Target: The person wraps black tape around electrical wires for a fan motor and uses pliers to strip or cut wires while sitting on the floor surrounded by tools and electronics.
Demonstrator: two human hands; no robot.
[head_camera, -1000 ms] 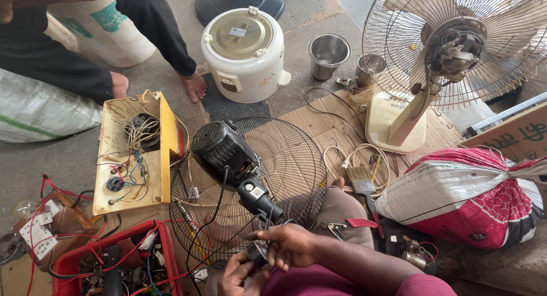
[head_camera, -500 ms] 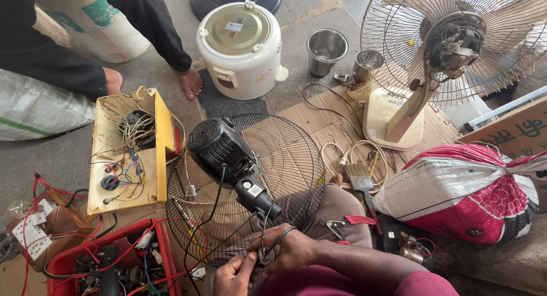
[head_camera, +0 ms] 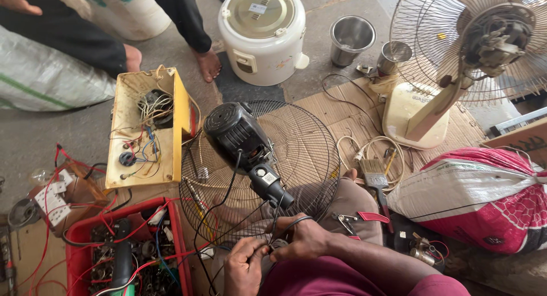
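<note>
Head view looks down on a grey concrete floor (head_camera: pixel 51 136) strewn with repair gear. Far right stands a cream pedestal fan with a round wire cage (head_camera: pixel 473 45), its base on flattened brown cardboard (head_camera: pixel 342 116). Near right lies a bulging pink and white woven sack (head_camera: pixel 484 199). At the far middle sits a white round rice cooker with a gold lid (head_camera: pixel 263 34), and right of it two small steel cups (head_camera: pixel 351 39). In the centre a black round wire fan guard (head_camera: pixel 307 153) lies flat, with a black fan motor with a ribbed housing (head_camera: pixel 236 133) resting on it, shaft end pointing near. Left of the guard is a yellow open metal box full of loose wires (head_camera: pixel 148 128), and near left a red plastic crate of parts and red cables (head_camera: pixel 122 253). Far left, another person's bare feet (head_camera: pixel 208 62) stand on the floor.

Thin black wires from the motor (head_camera: pixel 273 216) run down to the person's two hands at the near edge. The right hand (head_camera: pixel 305 239) is curled closed around the wires just near the motor's shaft end; the left hand (head_camera: pixel 245 264) pinches the same wires, fingers closed, touching the right.
</note>
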